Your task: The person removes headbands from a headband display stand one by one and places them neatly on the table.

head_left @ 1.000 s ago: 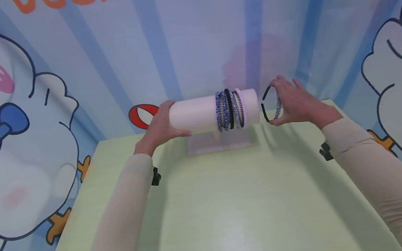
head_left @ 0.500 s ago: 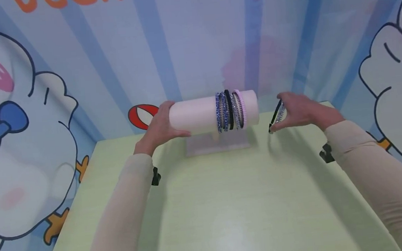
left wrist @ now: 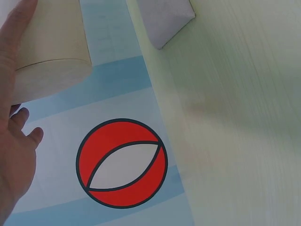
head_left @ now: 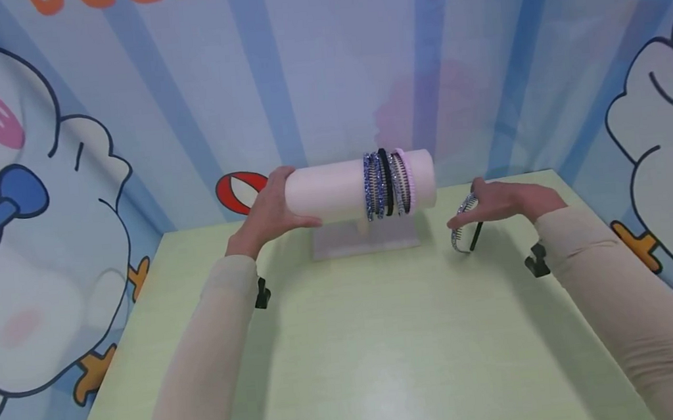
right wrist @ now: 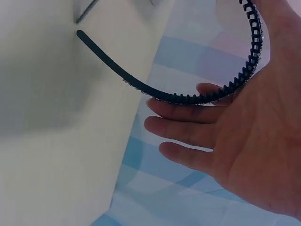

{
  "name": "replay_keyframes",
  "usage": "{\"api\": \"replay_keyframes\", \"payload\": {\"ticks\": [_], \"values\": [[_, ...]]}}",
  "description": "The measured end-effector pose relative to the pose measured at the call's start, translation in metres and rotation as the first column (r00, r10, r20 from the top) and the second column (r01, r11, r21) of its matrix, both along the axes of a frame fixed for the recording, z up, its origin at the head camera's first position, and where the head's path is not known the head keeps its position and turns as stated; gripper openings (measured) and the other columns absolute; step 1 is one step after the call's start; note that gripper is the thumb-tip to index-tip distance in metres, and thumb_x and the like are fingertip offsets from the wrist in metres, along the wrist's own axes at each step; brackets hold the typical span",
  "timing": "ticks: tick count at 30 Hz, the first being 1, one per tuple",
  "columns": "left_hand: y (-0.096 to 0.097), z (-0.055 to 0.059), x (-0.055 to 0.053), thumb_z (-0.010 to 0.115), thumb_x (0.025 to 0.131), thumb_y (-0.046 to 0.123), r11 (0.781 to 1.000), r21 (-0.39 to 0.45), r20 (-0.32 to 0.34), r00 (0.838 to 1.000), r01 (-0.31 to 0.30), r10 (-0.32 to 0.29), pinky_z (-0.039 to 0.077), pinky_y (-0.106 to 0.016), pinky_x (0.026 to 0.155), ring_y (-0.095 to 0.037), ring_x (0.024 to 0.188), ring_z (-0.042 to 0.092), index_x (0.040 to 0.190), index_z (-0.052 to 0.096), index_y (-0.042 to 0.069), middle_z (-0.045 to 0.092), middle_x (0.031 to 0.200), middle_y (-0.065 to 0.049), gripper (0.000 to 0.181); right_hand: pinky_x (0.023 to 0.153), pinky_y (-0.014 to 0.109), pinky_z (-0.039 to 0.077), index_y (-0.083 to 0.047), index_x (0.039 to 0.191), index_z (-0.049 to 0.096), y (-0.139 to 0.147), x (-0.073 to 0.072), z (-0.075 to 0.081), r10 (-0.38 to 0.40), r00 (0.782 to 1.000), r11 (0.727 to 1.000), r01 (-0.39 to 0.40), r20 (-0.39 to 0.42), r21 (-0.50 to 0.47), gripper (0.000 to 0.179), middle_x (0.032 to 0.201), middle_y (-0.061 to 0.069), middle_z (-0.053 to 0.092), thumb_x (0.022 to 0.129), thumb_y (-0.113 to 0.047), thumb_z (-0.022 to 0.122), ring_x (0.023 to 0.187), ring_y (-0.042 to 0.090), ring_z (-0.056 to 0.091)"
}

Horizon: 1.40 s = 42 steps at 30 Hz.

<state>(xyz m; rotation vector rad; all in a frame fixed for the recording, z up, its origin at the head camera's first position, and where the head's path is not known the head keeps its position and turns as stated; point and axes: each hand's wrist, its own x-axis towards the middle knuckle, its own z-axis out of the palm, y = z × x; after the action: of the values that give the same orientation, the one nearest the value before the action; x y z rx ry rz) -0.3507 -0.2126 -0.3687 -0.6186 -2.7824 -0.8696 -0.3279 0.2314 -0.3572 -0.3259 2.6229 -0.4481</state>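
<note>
My left hand grips the left end of a white padded roll, thumb in front; in the left wrist view the roll's flat end shows beside the fingers. The roll lies level on a stand with a flat pale base. Several headbands, glittery blue, black, silver and pink, circle its right half. Right of the roll, my right hand holds a silver glittery headband between thumb and fingers, low over the table. The right wrist view shows its black toothed inside and one bare end close above the tabletop.
The pale green table ends at the back against a blue striped backdrop printed with cartoon ducks. A printed red and white ball is on the backdrop behind my left hand. Dark wrist mounts sit under my sleeves.
My right hand has lowered toward the table and turned the headband, whose open ends pointed left before and now point down to the right. The left hand stays on the roll.
</note>
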Motion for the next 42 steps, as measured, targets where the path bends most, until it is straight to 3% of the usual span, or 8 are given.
{"api": "replay_keyframes", "payload": {"ticks": [7,10,17,22,25,35,42], "values": [[-0.002,0.0,0.001,0.091,0.066,0.05,1.0,0.008,-0.004,1.0,-0.005,0.005,0.051,-0.05,0.093,-0.025,0.124,0.045,0.149,0.032,0.015,0.04,0.145,-0.003,0.108,0.106,0.069,0.027,0.011,0.153,-0.006,-0.003,-0.006,-0.013,-0.032,0.999,0.999,0.033,0.017,-0.032,0.131,0.158,0.036,0.007,0.082,-0.081,0.055,0.143,0.053,0.018],[-0.003,0.0,0.001,0.092,0.066,0.049,1.0,0.016,-0.006,1.0,-0.006,0.006,0.052,-0.05,0.092,-0.024,0.123,0.045,0.148,0.032,0.016,0.04,0.144,-0.003,0.107,0.107,0.068,0.028,0.013,0.152,-0.007,-0.006,-0.008,-0.022,-0.045,0.999,0.997,0.046,0.008,-0.061,0.129,0.158,0.037,0.008,0.084,-0.079,0.054,0.143,0.053,0.019],[-0.002,0.0,0.0,0.091,0.066,0.051,1.0,0.013,-0.005,1.0,0.001,-0.001,0.052,-0.048,0.092,-0.023,0.124,0.044,0.148,0.032,0.016,0.041,0.144,-0.002,0.107,0.102,0.07,0.033,0.014,0.15,0.007,-0.016,-0.011,-0.039,-0.125,0.99,0.991,0.121,-0.06,-0.056,0.12,0.15,0.041,0.011,0.086,-0.079,0.049,0.132,0.058,0.032],[-0.001,0.002,0.001,0.091,0.066,0.05,1.0,0.007,-0.02,1.0,-0.003,0.003,0.052,-0.048,0.092,-0.023,0.124,0.044,0.148,0.032,0.016,0.041,0.143,-0.002,0.106,0.092,0.066,0.043,0.015,0.147,0.016,-0.03,-0.012,-0.051,-0.204,0.968,0.978,0.207,-0.146,0.009,0.114,0.141,0.041,0.022,0.088,-0.077,0.045,0.114,0.058,0.047],[-0.001,0.003,0.001,0.091,0.066,0.05,1.0,0.007,-0.018,1.0,-0.004,0.004,0.052,-0.048,0.092,-0.023,0.124,0.044,0.148,0.032,0.016,0.041,0.143,-0.003,0.107,0.089,0.065,0.044,0.016,0.145,0.018,-0.038,-0.012,-0.058,-0.252,0.955,0.965,0.26,-0.156,0.036,0.11,0.136,0.041,0.027,0.088,-0.075,0.045,0.107,0.058,0.05],[-0.001,0.001,0.0,0.09,0.067,0.051,1.0,-0.004,0.0,1.0,-0.005,0.005,0.052,-0.048,0.092,-0.023,0.125,0.044,0.149,0.031,0.016,0.04,0.144,-0.003,0.108,0.088,0.059,0.046,0.021,0.133,0.034,-0.053,-0.016,-0.069,-0.301,0.943,0.945,0.315,-0.142,0.087,0.103,0.124,0.041,0.039,0.09,-0.072,0.044,0.108,0.049,0.05],[-0.003,-0.001,-0.001,0.09,0.066,0.054,1.0,0.004,-0.002,1.0,0.0,0.0,0.053,-0.047,0.092,-0.022,0.125,0.044,0.149,0.031,0.017,0.041,0.144,-0.002,0.109,0.084,0.058,0.048,0.014,0.131,0.052,-0.056,-0.017,-0.074,-0.326,0.934,0.926,0.347,-0.146,0.148,0.097,0.125,0.037,0.048,0.089,-0.074,0.043,0.115,0.045,0.047]]}}
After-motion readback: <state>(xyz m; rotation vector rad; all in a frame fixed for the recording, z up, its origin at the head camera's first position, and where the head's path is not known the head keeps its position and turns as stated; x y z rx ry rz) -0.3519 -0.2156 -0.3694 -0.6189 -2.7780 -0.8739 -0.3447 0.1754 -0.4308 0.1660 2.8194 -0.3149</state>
